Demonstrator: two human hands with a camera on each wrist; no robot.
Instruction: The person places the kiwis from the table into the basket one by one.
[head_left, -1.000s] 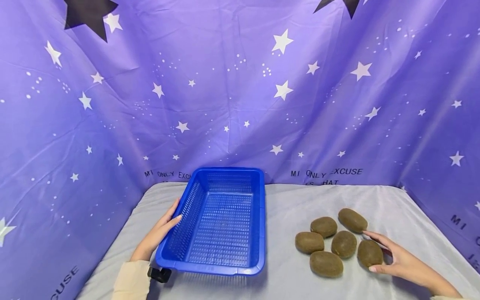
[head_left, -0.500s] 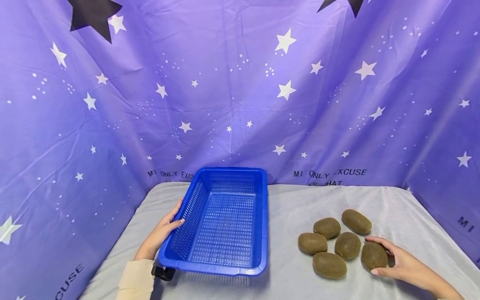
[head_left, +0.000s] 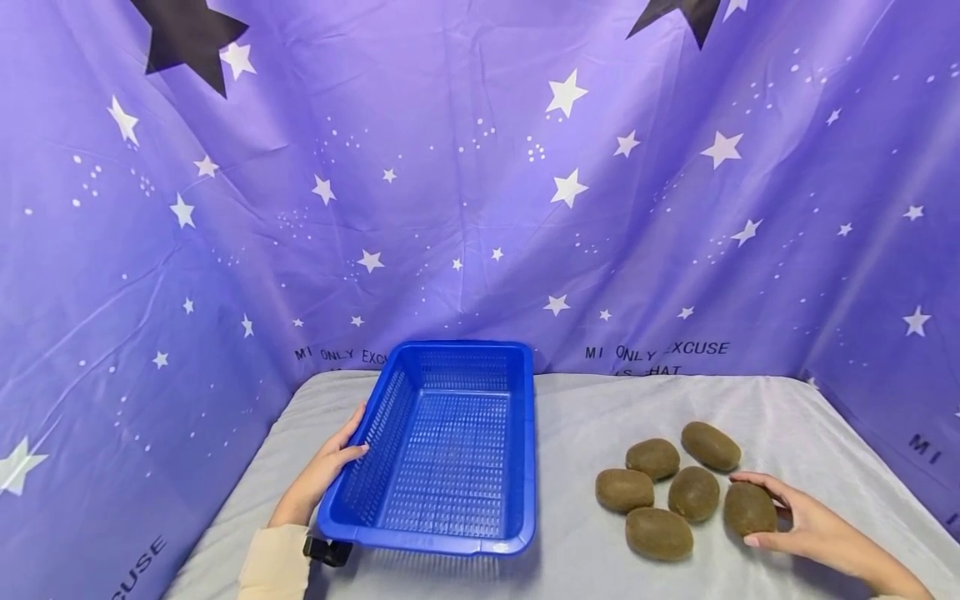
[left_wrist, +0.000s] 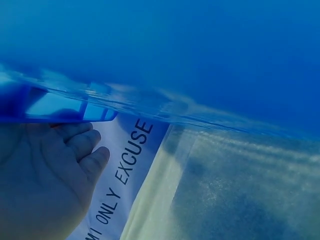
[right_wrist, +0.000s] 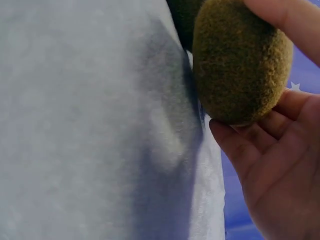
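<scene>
My right hand (head_left: 806, 521) grips the rightmost kiwi (head_left: 750, 509), thumb at its near end and fingers round its far side. In the right wrist view this fuzzy brown kiwi (right_wrist: 240, 65) sits between thumb and curled fingers. On the left, my left hand (head_left: 322, 471) holds the long side of a blue plastic basket (head_left: 522, 467), its thumb over the rim. Seen from the left wrist, the fingers (left_wrist: 82, 145) bend up under the basket's edge. The basket leans toward me, with nothing inside.
Several more kiwis lie in a loose group left of my right hand, among them a front one (head_left: 659, 534) and a back one (head_left: 710, 446). A pale grey cloth (head_left: 577, 408) covers the table. Purple star-printed curtains (head_left: 450, 208) enclose the back and sides.
My right fingers have drawn in round the rightmost kiwi, away from the back one. The left hand and basket keep their place; the head view has shifted slightly.
</scene>
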